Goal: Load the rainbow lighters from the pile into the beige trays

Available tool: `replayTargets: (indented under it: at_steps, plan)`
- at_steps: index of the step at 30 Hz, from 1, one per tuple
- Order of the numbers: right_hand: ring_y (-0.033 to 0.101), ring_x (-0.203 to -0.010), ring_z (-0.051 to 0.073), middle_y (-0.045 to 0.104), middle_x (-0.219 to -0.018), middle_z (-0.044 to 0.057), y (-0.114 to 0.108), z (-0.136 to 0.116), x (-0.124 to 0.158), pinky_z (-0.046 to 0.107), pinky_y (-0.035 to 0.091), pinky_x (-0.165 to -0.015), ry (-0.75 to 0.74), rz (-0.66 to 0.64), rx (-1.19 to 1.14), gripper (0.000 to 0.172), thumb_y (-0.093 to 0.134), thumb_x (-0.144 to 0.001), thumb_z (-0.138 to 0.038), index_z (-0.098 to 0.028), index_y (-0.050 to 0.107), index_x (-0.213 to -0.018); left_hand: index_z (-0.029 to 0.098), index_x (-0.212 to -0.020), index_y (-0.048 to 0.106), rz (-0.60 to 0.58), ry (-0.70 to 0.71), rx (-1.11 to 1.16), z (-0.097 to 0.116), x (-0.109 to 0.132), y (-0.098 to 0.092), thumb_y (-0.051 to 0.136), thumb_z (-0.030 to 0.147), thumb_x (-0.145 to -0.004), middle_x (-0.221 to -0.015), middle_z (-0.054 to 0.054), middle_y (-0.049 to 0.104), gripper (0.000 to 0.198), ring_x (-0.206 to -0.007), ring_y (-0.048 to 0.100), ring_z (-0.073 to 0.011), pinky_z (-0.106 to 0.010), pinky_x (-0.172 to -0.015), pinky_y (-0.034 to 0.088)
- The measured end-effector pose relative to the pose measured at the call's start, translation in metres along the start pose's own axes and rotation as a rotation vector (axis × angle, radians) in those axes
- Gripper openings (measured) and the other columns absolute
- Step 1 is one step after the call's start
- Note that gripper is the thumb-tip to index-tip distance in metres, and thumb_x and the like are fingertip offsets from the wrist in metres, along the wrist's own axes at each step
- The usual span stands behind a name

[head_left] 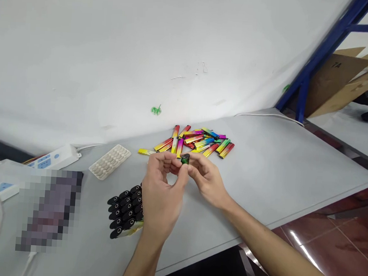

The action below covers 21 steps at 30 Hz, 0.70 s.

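Note:
Above the grey table [278, 178], my left hand [161, 195] and my right hand [208, 179] meet at a small dark cylinder with a green band [185, 158]. The fingertips of both hands pinch it. A pile of several shiny multicoloured sticks [199, 141] lies just beyond the hands. A batch of several black caps with round openings [125, 209] sits on the table right beside my left wrist.
A white tray with rows of rounded cells [109, 161] lies at the left. White power strips [55, 158] and cables are further left. A blurred-out patch [48, 210] covers part of the table. Cardboard boxes [342, 79] and a blue metal frame [322, 51] stand at the right.

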State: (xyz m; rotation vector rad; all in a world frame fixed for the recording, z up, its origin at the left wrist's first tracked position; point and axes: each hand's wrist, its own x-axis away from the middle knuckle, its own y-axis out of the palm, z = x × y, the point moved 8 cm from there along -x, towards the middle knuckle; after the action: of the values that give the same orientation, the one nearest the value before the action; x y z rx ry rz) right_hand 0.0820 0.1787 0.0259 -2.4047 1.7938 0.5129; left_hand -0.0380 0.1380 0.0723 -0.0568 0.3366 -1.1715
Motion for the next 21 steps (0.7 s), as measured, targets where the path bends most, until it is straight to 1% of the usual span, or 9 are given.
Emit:
replayTargets:
  at_steps: [2, 6, 11, 13, 15, 18, 21]
  plan:
    - [0.062, -0.080, 0.016, 0.067, -0.096, 0.003, 0.002, 0.002, -0.001, 0.032, 0.054, -0.073, 0.039, -0.011, -0.055, 0.031, 0.061, -0.090, -0.044, -0.027, 0.063, -0.115, 0.024, -0.100, 0.055, 0.011, -0.011, -0.051, -0.001, 0.001, -0.001, 0.068, 0.025, -0.080, -0.089, 0.000, 0.061, 0.024, -0.083, 0.061, -0.0128, -0.025, -0.071, 0.053]
    - [0.061, -0.073, 0.014, 0.068, -0.096, 0.003, 0.005, 0.003, -0.002, 0.031, 0.055, -0.071, 0.068, -0.032, -0.133, 0.032, 0.064, -0.088, -0.046, -0.026, 0.064, -0.113, 0.025, -0.102, 0.058, 0.018, -0.042, -0.138, -0.005, 0.002, -0.001, 0.068, 0.031, -0.081, -0.091, 0.000, 0.064, 0.024, -0.082, 0.062, -0.0131, -0.025, -0.067, 0.052]
    - [0.059, -0.069, 0.012, 0.065, -0.090, 0.002, 0.002, 0.015, 0.000, 0.026, 0.053, -0.063, 0.134, -0.001, -0.243, 0.032, 0.064, -0.089, -0.045, -0.025, 0.064, -0.114, 0.026, -0.102, 0.061, -0.041, -0.055, -0.212, -0.005, 0.003, 0.003, 0.064, 0.037, -0.084, -0.092, -0.001, 0.067, 0.021, -0.080, 0.063, -0.0152, -0.026, -0.059, 0.049]
    - [0.057, -0.065, 0.011, 0.064, -0.087, 0.001, 0.001, 0.022, 0.001, 0.025, 0.052, -0.060, 0.173, 0.023, -0.288, 0.032, 0.065, -0.088, -0.046, -0.025, 0.064, -0.113, 0.025, -0.102, 0.063, -0.058, -0.025, -0.263, -0.002, 0.003, 0.004, 0.062, 0.036, -0.085, -0.090, -0.002, 0.068, 0.020, -0.077, 0.063, -0.0159, -0.028, -0.060, 0.048]
    - [0.055, -0.062, 0.010, 0.063, -0.085, 0.000, -0.001, 0.025, 0.002, 0.023, 0.050, -0.057, 0.190, 0.039, -0.315, 0.031, 0.066, -0.087, -0.045, -0.025, 0.064, -0.111, 0.025, -0.101, 0.064, -0.053, 0.028, -0.310, 0.002, 0.002, 0.004, 0.062, 0.034, -0.085, -0.089, -0.002, 0.068, 0.018, -0.075, 0.062, -0.0162, -0.031, -0.065, 0.049]
    - [0.052, -0.059, 0.010, 0.060, -0.078, -0.002, -0.001, 0.025, 0.002, 0.023, 0.050, -0.056, 0.186, 0.039, -0.301, 0.031, 0.065, -0.087, -0.045, -0.026, 0.063, -0.112, 0.024, -0.100, 0.065, -0.042, 0.092, -0.340, 0.007, 0.001, 0.005, 0.062, 0.028, -0.085, -0.087, -0.001, 0.068, 0.016, -0.073, 0.062, -0.0159, -0.033, -0.071, 0.050]
    - [0.052, -0.059, 0.011, 0.058, -0.074, -0.002, -0.001, 0.020, 0.000, 0.025, 0.049, -0.056, 0.163, 0.015, -0.262, 0.034, 0.063, -0.089, -0.046, -0.026, 0.061, -0.116, 0.025, -0.099, 0.065, -0.030, 0.122, -0.337, 0.008, 0.001, 0.005, 0.061, 0.026, -0.085, -0.086, -0.001, 0.067, 0.014, -0.072, 0.061, -0.0151, -0.033, -0.073, 0.050]
